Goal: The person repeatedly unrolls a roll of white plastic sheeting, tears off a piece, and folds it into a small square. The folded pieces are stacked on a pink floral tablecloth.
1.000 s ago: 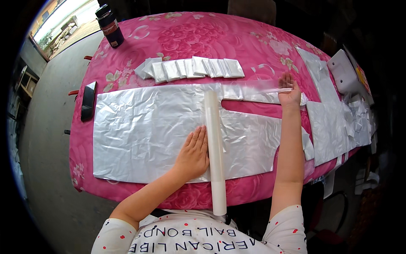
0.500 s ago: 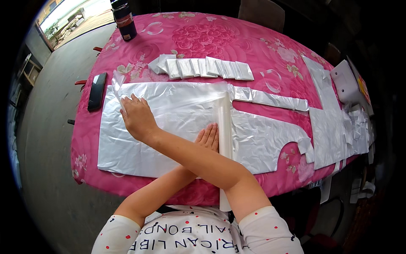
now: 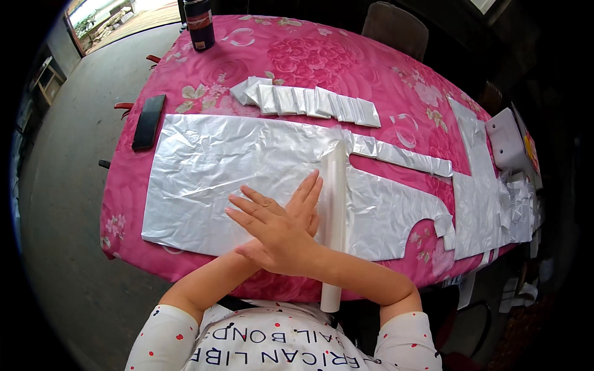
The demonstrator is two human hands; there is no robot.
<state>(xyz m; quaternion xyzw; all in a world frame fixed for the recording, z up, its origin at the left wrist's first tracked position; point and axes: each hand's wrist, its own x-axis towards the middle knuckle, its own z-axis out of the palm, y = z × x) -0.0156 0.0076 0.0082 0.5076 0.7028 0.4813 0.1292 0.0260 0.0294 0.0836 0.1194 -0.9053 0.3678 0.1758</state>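
My forearms are crossed, the right one over the left. Flat against a thin, shiny white plastic apron (image 3: 210, 173), my left hand (image 3: 304, 196) is open, its fingertips beside a whitish translucent roll (image 3: 335, 204). Part of that hand is hidden behind my right hand (image 3: 272, 230), which is open with spread fingers and holds nothing. The roll lies across the apron and runs past the table's near edge toward my body. To its right spread the apron's curved cutouts and a long strap (image 3: 402, 153).
Several folded white plastic packets (image 3: 309, 102) form a row beyond the apron. A black phone (image 3: 149, 122) lies left, and a dark bottle (image 3: 199, 26) stands far left. More white plastic sheets (image 3: 476, 210) and a white box (image 3: 508, 141) are at right on the pink floral tablecloth (image 3: 309, 59).
My right hand has come back from the apron's left end toward the roll and lies over my left hand. The raised film at that end is now down. My view has shifted slightly.
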